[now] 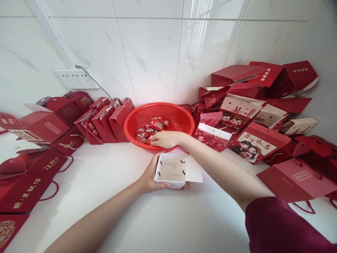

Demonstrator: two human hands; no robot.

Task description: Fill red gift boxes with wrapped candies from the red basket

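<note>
My left hand [150,177] is wrapped round the side of a small paper gift box [171,172]. The box stands with its lid flap folded out to the right, and its white inside shows only bare card and dark cord ends at the corners. Over the near rim of a red plastic colander [181,121], my right hand [167,139] dips in with its fingers bent together. Its fingertips touch small red wrapped packets [157,123] lying in the colander. Whether a packet is between those fingers is hidden from me.
Red gift boxes [97,123] stand in a row left of the colander, with larger red boxes [33,179] further left. A heap of red and picture-printed boxes [259,142] fills the right side. Behind is a tiled wall with a socket strip [76,78] and a cable.
</note>
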